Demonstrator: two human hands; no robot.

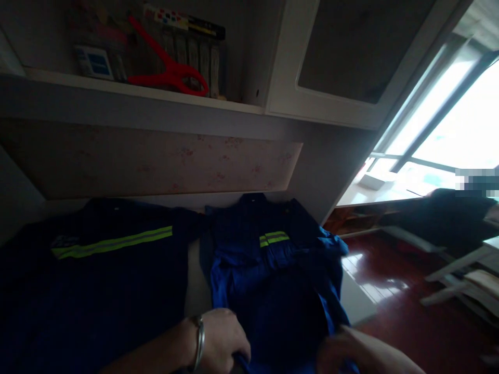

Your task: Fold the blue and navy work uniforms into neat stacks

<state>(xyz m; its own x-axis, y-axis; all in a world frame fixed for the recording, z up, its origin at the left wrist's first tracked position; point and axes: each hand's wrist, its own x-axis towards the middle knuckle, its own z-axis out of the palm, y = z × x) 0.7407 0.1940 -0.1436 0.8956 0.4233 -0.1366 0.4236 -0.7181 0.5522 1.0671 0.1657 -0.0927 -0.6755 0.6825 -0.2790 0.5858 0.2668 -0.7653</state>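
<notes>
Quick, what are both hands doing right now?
Left hand: closed, holding the edge of the blue jacket.
Right hand: blurred, at the same jacket; cannot tell whether it is closed.

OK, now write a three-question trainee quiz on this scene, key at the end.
1. Which wrist wears the silver bangle?
2. True or false: the work jacket on the picture's left side shows a longer yellow-green strip than the work jacket on its right.
3. The left hand holds: (a) the cabinet door; (b) blue cloth; (c) the shelf edge.
Key: 1. the left wrist; 2. true; 3. b.
</notes>
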